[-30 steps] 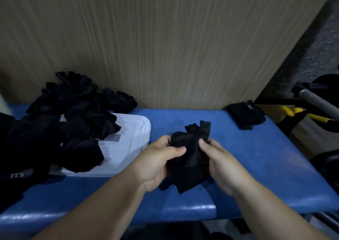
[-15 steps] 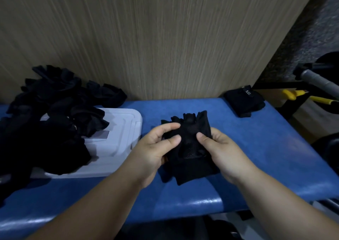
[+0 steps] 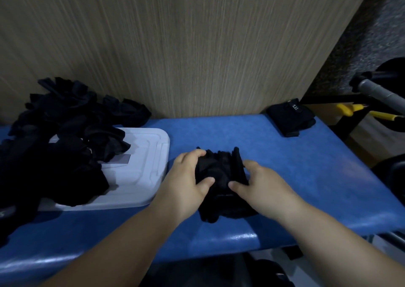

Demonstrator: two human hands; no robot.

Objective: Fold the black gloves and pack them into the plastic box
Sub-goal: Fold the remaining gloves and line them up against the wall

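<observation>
The left hand [image 3: 186, 177] gripped the left edge of a black glove [image 3: 219, 170], fingers curled over its top and thumb pressed on its middle. The right hand [image 3: 260, 181] pinched the right side. The glove lay on the blue bench [image 3: 317, 166]. To the left sat the plastic box [image 3: 146, 155], half covered by a pile of gloves [image 3: 65, 137]. A folded glove [image 3: 290, 116] lay at the bench's far right corner.
</observation>
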